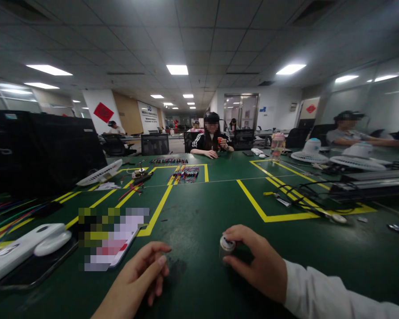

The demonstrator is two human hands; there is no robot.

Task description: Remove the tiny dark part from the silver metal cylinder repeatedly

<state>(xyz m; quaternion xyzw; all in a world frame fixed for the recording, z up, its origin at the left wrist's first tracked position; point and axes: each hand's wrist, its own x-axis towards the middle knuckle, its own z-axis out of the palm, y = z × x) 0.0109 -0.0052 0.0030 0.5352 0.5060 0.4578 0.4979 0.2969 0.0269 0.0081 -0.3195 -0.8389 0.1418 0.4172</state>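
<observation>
Seemingly, right hand (264,263) closed on cylinder (226,246)

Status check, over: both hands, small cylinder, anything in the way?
Right hand pinching small cylinder, upright. Left hand loosely curled, looks empty. Phone beside left hand, not between it and cylinder.

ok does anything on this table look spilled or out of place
Nothing looks spilled. The black cables on the right sprawl in a loose tangle across the yellow lines, which looks untidy. The small cylinder in the right hand looks upright.
</observation>
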